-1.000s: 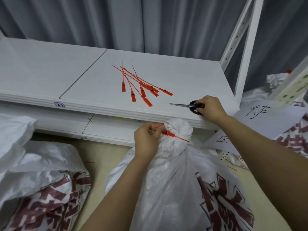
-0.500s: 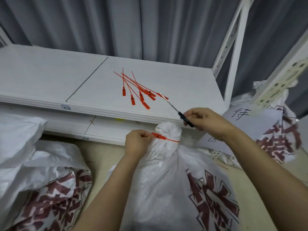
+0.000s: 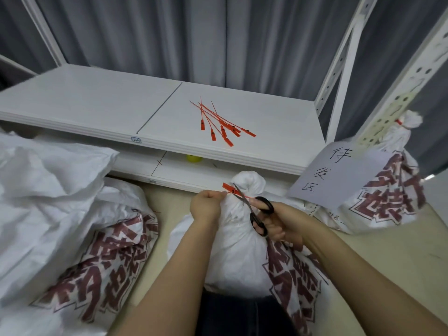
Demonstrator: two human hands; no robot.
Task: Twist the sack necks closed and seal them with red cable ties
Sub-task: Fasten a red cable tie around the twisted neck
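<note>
your left hand pinching the thin red cable tie on the crinkly white sack neck, your right hand fingers through black scissors, blades at the tie

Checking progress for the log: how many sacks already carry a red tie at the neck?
2: the centre sack, at the scissors; the right sack, behind the paper sign. Left sacks show no tie; necks may be hidden.

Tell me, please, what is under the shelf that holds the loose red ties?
Under the shelf a lower board shows, and on it part of a yellow thing. The shelf's edge covers its top and the board's back.
</note>
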